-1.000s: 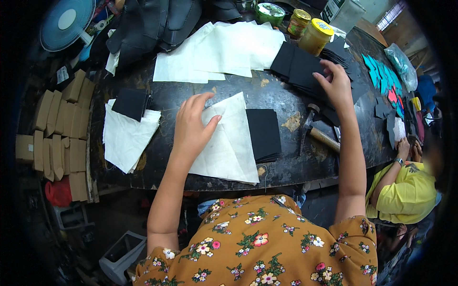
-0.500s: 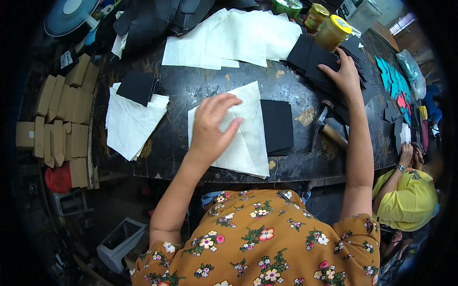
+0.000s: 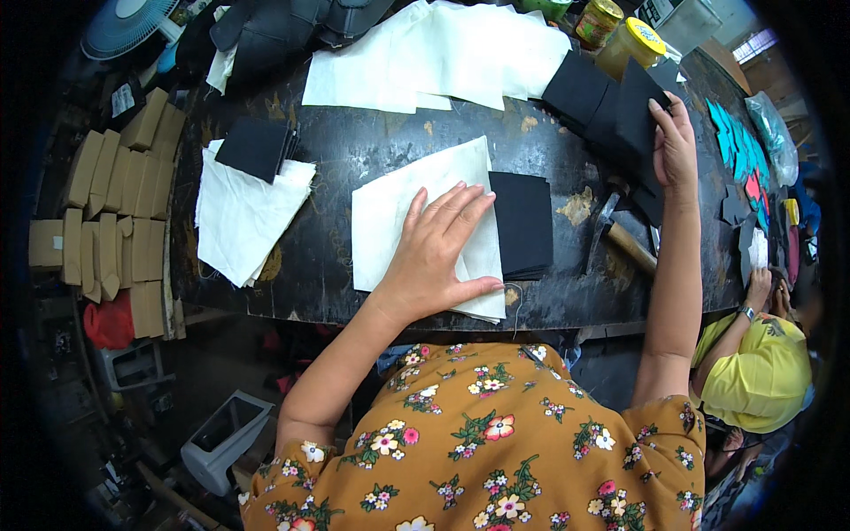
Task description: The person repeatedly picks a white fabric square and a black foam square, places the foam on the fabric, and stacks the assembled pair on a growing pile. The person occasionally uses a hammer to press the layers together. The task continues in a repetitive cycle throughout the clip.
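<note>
My left hand (image 3: 440, 248) lies with its fingers stretched over a stack of white cloth pieces (image 3: 381, 226) at the middle of the table. A stack of black pieces (image 3: 524, 226) sticks out from beside the white stack's right edge. At the far right, my right hand (image 3: 676, 146) pinches the edge of a black sheet (image 3: 639, 111), holding it tilted up above a pile of black pieces (image 3: 577, 91). Just left of my right forearm lies a hammer (image 3: 627, 243) with a wooden handle.
Overlapping white sheets (image 3: 443, 57) lie along the back. At the left, black pieces (image 3: 252, 149) rest on white cloth (image 3: 243, 221). A yellow-lidded jar (image 3: 633, 44) stands behind the black pile. Teal pieces (image 3: 744, 150) lie far right, near a person in yellow (image 3: 753, 372).
My right hand has lifted the edge of a black sheet off the pile. My left hand has come down flat onto the white stack, moving a little to the right.
</note>
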### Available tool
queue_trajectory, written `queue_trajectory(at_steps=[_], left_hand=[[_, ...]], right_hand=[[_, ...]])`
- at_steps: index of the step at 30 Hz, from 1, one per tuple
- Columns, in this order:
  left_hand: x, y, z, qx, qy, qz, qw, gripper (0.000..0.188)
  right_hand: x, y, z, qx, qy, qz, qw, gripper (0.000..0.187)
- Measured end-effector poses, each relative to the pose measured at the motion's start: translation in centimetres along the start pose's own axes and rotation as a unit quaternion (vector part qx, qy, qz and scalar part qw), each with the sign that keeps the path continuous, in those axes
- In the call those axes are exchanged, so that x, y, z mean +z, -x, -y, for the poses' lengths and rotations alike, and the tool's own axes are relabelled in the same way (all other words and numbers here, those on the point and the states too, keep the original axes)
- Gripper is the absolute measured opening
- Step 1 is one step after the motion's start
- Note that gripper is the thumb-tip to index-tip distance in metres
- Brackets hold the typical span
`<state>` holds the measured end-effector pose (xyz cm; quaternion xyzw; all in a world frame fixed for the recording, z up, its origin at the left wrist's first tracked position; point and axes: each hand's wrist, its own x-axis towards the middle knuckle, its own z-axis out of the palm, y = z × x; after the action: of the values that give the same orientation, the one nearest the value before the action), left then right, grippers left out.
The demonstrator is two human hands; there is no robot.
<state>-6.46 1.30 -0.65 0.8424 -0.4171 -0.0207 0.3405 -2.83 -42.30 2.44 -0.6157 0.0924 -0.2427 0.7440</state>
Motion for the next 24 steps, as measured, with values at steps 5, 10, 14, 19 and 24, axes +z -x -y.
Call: queue_trajectory(at_steps=[5,10,14,19,24], left_hand=[[0.1,0.3,-0.4,-0.009,0.000,0.015,1.000,0.109],[0.1,-0.1,-0.2,0.002,-0.013,0.027,1.000,0.114],[-0.1,-0.1,-0.1,-0.001,-0.005,0.040,0.999,0.117],[-0.2,0.0,0.0,0.001,0.041,0.014,0.999,0.117],[-0.1,0.0,0.2,-0.003,0.056,0.003,0.998,0.107]], right_hand=[[2.6,4.1,2.1,0.023,0.031,0.090,0.995,0.067],[7.5,11.5,3.8,-0.011,0.145,0.233,0.962,0.043],[9.9,15.5,2.8,0.026,0.178,0.242,0.953,0.031],[10.7,16.8,1.2,0.053,0.203,0.252,0.945,0.035],[11.1,17.1,0.8,0.057,0.186,0.258,0.946,0.030]])
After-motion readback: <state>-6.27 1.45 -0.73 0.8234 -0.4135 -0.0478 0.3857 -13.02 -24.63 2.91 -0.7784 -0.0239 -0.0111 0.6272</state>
